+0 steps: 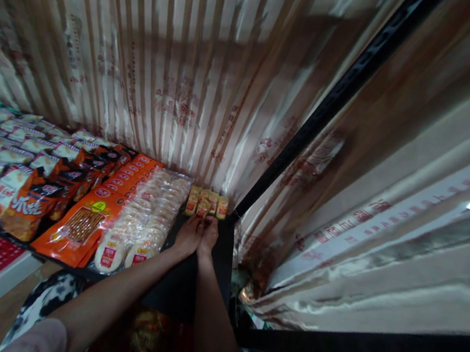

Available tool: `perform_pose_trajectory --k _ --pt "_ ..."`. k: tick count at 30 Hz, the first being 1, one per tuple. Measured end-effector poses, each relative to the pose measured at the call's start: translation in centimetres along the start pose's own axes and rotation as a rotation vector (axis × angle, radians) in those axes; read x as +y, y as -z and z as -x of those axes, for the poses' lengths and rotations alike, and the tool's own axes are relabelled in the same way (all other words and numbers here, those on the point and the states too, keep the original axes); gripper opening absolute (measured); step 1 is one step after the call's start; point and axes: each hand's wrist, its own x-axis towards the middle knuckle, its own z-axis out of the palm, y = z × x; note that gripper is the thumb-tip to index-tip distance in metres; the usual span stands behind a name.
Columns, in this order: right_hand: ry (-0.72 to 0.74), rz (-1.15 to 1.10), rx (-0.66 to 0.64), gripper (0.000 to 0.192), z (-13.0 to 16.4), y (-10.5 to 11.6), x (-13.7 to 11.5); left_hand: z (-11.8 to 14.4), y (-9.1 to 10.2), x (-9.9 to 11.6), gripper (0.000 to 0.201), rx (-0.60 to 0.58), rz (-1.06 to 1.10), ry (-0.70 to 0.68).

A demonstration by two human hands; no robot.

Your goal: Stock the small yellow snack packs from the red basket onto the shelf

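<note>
A strip of bare dark shelf (183, 286) runs from the front edge back to the small yellow snack packets (207, 203), wide enough for both forearms. Clear bags of pale round rice crackers (146, 221) crowd its left side. A black metal post (312, 129) and striped satin curtain (181, 62) close off the right and back.

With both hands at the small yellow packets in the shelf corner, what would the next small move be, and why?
Probably nudge the yellow packets back against the curtain. Left hand and right hand meet just before the short row, which sits apart from the rice cracker bags.
</note>
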Motion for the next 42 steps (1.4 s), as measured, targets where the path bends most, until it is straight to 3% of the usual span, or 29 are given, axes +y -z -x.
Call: perform_pose_trajectory --k 9,17,25,32,42 --pt "0.016 -0.049 -0.015 0.016 -1.3 -0.9 0.4 -0.9 -0.2 -0.4 0.037 0.007 -0.093 0.032" --pt "0.024 0.024 0.044 0.019 -0.6 -0.8 -0.3 -0.9 0.1 -0.3 0.037 -0.025 -0.169 0.011" --pt "0.002 0.082 -0.046 0.027 -0.4 -0.5 -0.5 -1.0 -0.1 -0.8 0.037 -0.053 -0.174 -0.038" --pt "0.028 0.044 -0.013 0.033 1.3 0.1 -0.6 0.8 0.0 -0.7 0.034 0.015 -0.102 -0.046" --pt "0.004 0.112 -0.09 0.035 5.8 2.5 -1.9 4.8 0.0 -0.7 0.032 -0.01 -0.254 -0.05"
